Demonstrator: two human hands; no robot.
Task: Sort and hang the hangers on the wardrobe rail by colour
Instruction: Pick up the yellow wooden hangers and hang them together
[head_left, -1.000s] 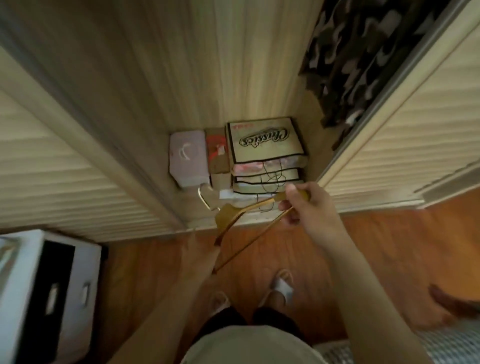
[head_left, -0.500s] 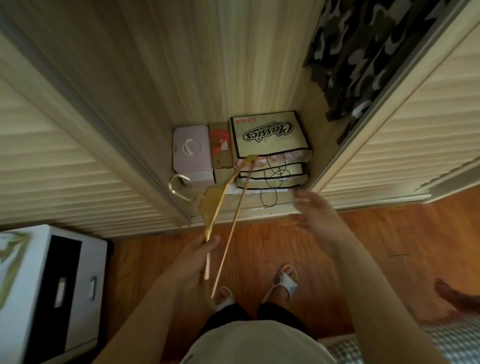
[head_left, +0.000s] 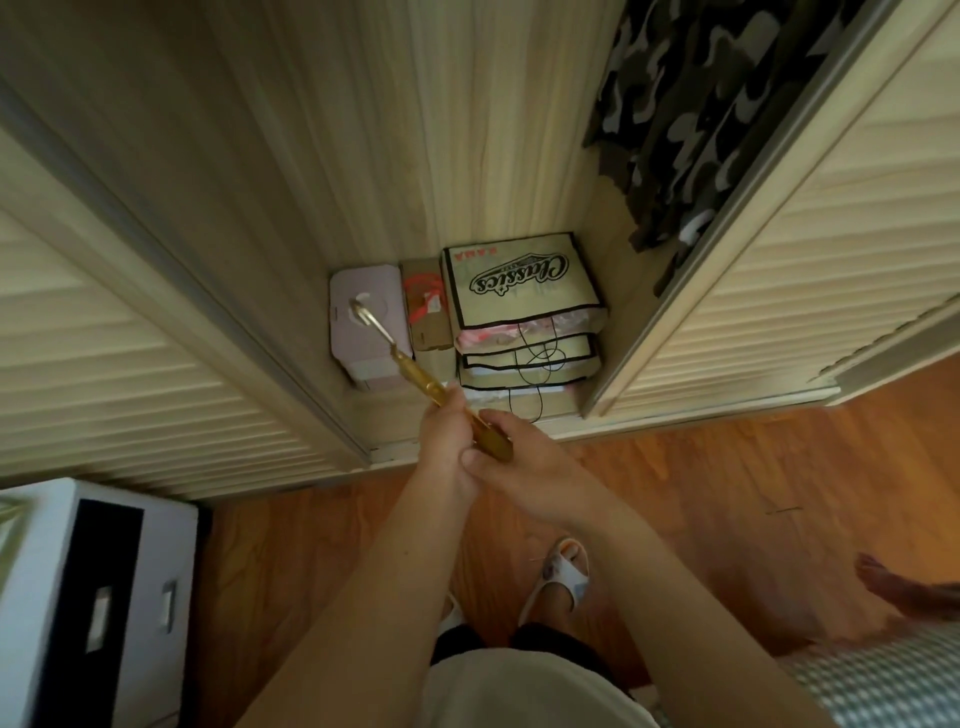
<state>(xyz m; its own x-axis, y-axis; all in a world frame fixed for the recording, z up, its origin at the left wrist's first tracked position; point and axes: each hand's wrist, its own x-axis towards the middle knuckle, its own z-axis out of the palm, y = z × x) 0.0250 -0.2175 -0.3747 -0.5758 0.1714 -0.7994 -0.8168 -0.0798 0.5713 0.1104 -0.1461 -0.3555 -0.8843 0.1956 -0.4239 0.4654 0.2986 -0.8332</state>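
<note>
My left hand (head_left: 447, 441) and right hand (head_left: 519, 467) cover the wooden hanger (head_left: 421, 382) from mid-body down, so its arms are hidden. Its hook (head_left: 366, 314) is blurred. The camouflage garment (head_left: 696, 119) is cut off by the top edge, the white drawer unit (head_left: 78, 597) by the left edge. The lower bags (head_left: 527, 358) lie mostly hidden, perhaps three under the printed one.

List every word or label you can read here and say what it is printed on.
"Classics": black script, upside down from this view, on the top bag of the stack on the wardrobe floor.
Red letters along that bag's far edge: too blurred to read.
Small print inside the logo: too small to read.
Nothing else legible.
</note>
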